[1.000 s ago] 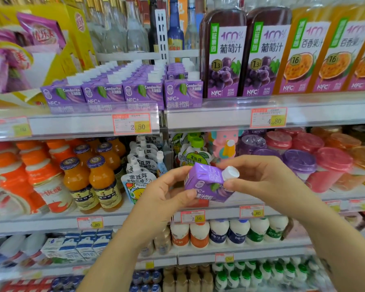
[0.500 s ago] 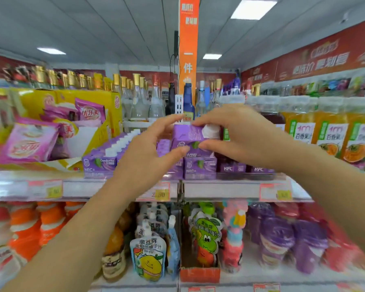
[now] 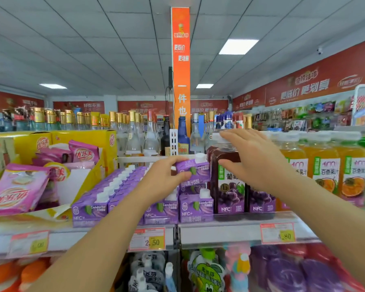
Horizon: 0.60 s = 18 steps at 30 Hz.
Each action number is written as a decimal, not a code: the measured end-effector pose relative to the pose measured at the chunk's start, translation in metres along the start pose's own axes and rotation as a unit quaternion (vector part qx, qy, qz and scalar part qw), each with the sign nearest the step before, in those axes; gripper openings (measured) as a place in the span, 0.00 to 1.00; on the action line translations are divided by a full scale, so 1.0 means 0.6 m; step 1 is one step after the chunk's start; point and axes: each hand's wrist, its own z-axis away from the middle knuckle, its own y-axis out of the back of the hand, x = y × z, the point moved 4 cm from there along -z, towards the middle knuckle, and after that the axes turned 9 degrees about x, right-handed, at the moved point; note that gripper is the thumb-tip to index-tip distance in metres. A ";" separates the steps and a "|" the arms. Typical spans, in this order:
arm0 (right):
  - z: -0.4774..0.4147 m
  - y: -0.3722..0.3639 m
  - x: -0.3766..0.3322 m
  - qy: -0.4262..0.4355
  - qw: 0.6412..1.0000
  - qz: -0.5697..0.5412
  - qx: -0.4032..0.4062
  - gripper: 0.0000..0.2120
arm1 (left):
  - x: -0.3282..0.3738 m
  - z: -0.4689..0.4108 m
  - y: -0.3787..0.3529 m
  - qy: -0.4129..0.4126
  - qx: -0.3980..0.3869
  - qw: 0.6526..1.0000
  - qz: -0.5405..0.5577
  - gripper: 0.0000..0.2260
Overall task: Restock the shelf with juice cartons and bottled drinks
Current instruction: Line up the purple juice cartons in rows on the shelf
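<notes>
Far left: yellow display box [image 3: 105, 144] holding pink sachets [image 3: 15, 190], red script on them reading 优乐美. Next, on the top shelf [image 3: 219, 230], we note rows of purple cartons [image 3: 105, 199], white caps, printed "Condorito" and "NFC+". The price tag [image 3: 148, 241] below them reads 2.50. The left hand [image 3: 164, 178] grips one purple juice carton [image 3: 195, 172], thumb on its front face and fingers over its top. It is held upright above the rightmost carton row, over the front carton [image 3: 195, 205], just beside the grape juice bottle [image 3: 228, 182]. We read 葡萄 and "NFC" on the bottle's label. Overhead, an orange hanging banner [image 3: 180, 70] shows 一件也. The right hand [image 3: 255, 163] is released, fingers straight and spread around the bottle's cap and shoulder; we cannot tell whether it touches. Further right are orange juice bottles [image 3: 325, 171] labelled 百香果汁. The second price tag [image 3: 277, 234] is partly blurred, ".80" legible.
</notes>
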 end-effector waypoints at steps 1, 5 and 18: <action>0.002 -0.002 0.001 -0.001 1.000 -0.005 -0.005 0.31 | -0.005 0.000 -0.004 0.008 -0.006 1.000 -0.001 0.15; 0.005 -0.011 0.002 -0.007 1.000 -0.022 0.003 0.31 | -0.022 0.004 -0.020 0.019 -0.055 0.998 -0.040 0.18; 0.002 -0.014 0.003 0.005 0.999 -0.028 0.017 0.32 | -0.031 0.003 -0.037 -0.032 -0.196 0.962 -0.187 0.16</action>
